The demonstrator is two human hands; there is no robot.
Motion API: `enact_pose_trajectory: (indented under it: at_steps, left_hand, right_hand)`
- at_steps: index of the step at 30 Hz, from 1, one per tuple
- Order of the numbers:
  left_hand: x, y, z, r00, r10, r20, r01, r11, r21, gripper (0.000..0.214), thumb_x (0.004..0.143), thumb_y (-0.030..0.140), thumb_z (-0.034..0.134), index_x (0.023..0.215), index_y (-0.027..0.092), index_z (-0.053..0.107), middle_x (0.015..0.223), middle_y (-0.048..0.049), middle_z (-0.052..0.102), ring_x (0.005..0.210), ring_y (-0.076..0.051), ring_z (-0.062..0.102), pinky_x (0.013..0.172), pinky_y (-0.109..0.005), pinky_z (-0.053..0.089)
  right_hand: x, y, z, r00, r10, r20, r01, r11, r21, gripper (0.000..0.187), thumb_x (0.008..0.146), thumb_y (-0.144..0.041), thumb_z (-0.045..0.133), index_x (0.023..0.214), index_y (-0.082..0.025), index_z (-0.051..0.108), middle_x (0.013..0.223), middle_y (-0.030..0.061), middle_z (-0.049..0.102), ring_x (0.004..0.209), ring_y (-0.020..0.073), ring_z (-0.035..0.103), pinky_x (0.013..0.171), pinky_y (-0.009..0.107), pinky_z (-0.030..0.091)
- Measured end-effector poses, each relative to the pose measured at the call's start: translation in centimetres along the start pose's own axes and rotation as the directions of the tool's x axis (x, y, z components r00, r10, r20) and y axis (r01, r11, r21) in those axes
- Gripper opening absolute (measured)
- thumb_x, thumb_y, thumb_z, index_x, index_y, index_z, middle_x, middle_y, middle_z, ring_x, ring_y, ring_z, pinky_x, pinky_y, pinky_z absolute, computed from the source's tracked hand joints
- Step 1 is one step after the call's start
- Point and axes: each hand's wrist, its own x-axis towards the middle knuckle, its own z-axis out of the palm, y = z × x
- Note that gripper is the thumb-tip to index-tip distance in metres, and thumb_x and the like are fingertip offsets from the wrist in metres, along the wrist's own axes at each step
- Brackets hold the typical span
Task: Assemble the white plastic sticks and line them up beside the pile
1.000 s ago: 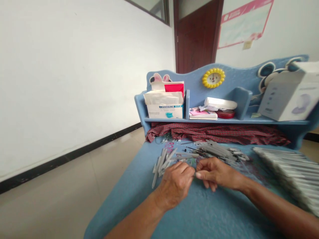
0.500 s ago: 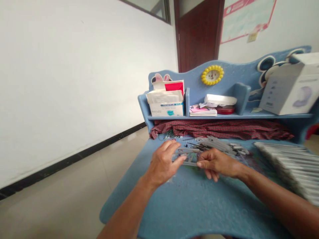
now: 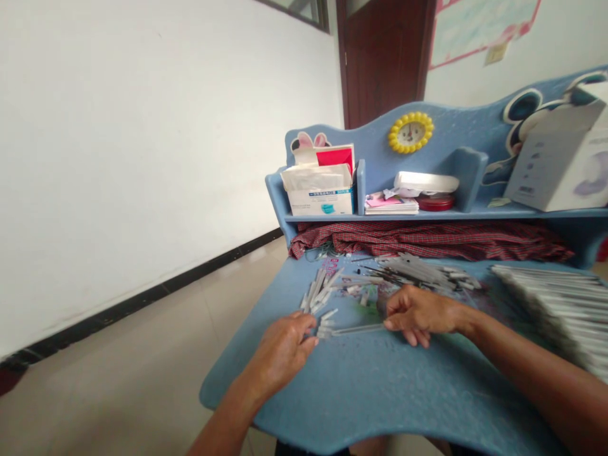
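Note:
My right hand [image 3: 420, 310] pinches one end of a thin clear pen tube [image 3: 358, 329] that lies across the blue desk [image 3: 380, 386]. My left hand [image 3: 284, 348] is closed at the tube's other end, its fingertips pressed on a small grey cap [image 3: 323, 332]. Just beyond my left hand lies a scatter of grey pen caps [image 3: 319, 290]. A heap of pen refills and barrels [image 3: 418, 273] lies beyond my right hand.
A stacked row of finished pens [image 3: 555, 304] fills the desk's right side. Red checked cloth [image 3: 427, 240] lies under the shelf, which holds a mask box [image 3: 320, 187], papers, a red tin and a white carton [image 3: 560, 164]. The desk's left edge drops to tiled floor.
My left hand reached out to the caps, then drew back toward me to the tube's left end. My right hand stayed put holding the tube. The camera tilted down a little.

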Motion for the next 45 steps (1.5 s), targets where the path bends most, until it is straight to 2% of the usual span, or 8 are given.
enact_pose_trajectory:
  at_steps: [6, 17, 24, 28, 32, 35, 40, 45]
  left_hand:
    - [0.0, -0.3, 1.2, 0.999, 0.007, -0.04, -0.008, 1.0, -0.027, 0.006, 0.077, 0.018, 0.05, 0.074, 0.018, 0.056, 0.075, -0.001, 0.055, 0.072, -0.015, 0.053, 0.064, -0.023, 0.038]
    - [0.2, 0.0, 1.6, 0.998, 0.057, -0.028, -0.059, 0.996, -0.068, 0.011, 0.077, 0.013, 0.048, 0.073, 0.017, 0.058, 0.079, -0.0022, 0.056, 0.075, -0.015, 0.055, 0.066, -0.023, 0.04]
    - [0.1, -0.5, 0.9, 1.0, 0.01, -0.006, -0.011, 0.965, -0.264, 0.013, 0.076, 0.02, 0.05, 0.069, 0.016, 0.061, 0.071, -0.0001, 0.051, 0.066, -0.013, 0.052, 0.059, -0.021, 0.039]
    - [0.0, -0.7, -0.2, 0.997, -0.076, -0.011, 0.061, 0.868, -0.492, 0.012, 0.073, 0.027, 0.054, 0.072, 0.017, 0.06, 0.07, 0.0009, 0.053, 0.066, -0.012, 0.051, 0.06, -0.021, 0.04]
    - [0.0, -0.8, -0.7, 0.977, -0.194, 0.088, 0.196, 0.653, -0.732, 0.017, 0.072, 0.031, 0.058, 0.08, 0.017, 0.058, 0.061, 0.0023, 0.058, 0.05, -0.009, 0.049, 0.047, -0.019, 0.035]
    - [0.1, -0.8, -0.6, 0.967, -0.243, 0.071, 0.192, 0.522, -0.831, 0.019, 0.07, 0.031, 0.061, 0.08, 0.015, 0.059, 0.057, 0.0018, 0.06, 0.043, -0.007, 0.045, 0.042, -0.018, 0.032]
    - [0.6, -0.8, 0.2, 0.967, -0.255, 0.013, 0.124, 0.423, -0.898, 0.017, 0.069, 0.028, 0.064, 0.076, 0.013, 0.061, 0.052, 0.0027, 0.056, 0.042, -0.005, 0.043, 0.042, -0.016, 0.032]
    - [0.9, -1.2, 1.1, 0.963, -0.269, 0.03, 0.133, 0.372, -0.919, 0.019, 0.066, 0.029, 0.067, 0.073, 0.013, 0.061, 0.05, 0.0027, 0.056, 0.04, -0.005, 0.043, 0.041, -0.016, 0.031]
  right_hand:
    - [0.0, 0.5, -0.1, 1.0, 0.019, 0.019, -0.019, 1.0, 0.007, 0.029, 0.075, -0.042, 0.056, 0.065, -0.015, 0.05, 0.045, -0.003, 0.056, 0.033, 0.0067, 0.049, 0.033, 0.015, 0.035]
    - [0.7, 0.0, 1.3, 1.0, -0.016, -0.018, 0.016, 1.0, -0.003, 0.029, 0.076, -0.041, 0.055, 0.064, -0.015, 0.049, 0.045, -0.0039, 0.054, 0.032, 0.0054, 0.045, 0.032, 0.015, 0.03]
    - [0.9, -0.3, 2.1, 0.993, -0.083, -0.086, 0.09, 0.993, 0.079, 0.023, 0.076, -0.036, 0.056, 0.07, -0.015, 0.05, 0.048, -0.0039, 0.055, 0.034, 0.005, 0.046, 0.033, 0.015, 0.03]
    - [0.7, -0.6, 2.0, 0.987, -0.126, -0.103, 0.141, 0.976, 0.164, 0.024, 0.073, -0.037, 0.06, 0.072, -0.016, 0.049, 0.049, -0.0035, 0.057, 0.034, 0.0061, 0.047, 0.034, 0.016, 0.033]
    - [0.6, -1.0, 1.9, 0.979, -0.164, -0.122, 0.188, 0.955, 0.23, 0.029, 0.069, -0.04, 0.064, 0.073, -0.016, 0.049, 0.05, -0.0037, 0.058, 0.035, 0.0065, 0.048, 0.036, 0.017, 0.036]
    - [0.5, -1.3, 2.0, 0.978, -0.17, -0.119, 0.193, 0.955, 0.225, 0.028, 0.07, -0.041, 0.063, 0.075, -0.015, 0.053, 0.049, -0.0038, 0.057, 0.034, 0.0057, 0.046, 0.035, 0.016, 0.035]
    - [0.6, -1.3, 2.4, 0.977, -0.173, -0.127, 0.191, 0.972, 0.139, 0.028, 0.075, -0.042, 0.058, 0.071, -0.014, 0.056, 0.045, -0.005, 0.051, 0.031, 0.0039, 0.037, 0.033, 0.016, 0.029]
    - [1.1, -0.5, 2.8, 0.968, -0.211, -0.137, 0.227, 0.967, 0.114, 0.03, 0.077, -0.045, 0.055, 0.069, -0.015, 0.054, 0.044, -0.0057, 0.047, 0.034, 0.0045, 0.035, 0.034, 0.017, 0.027]
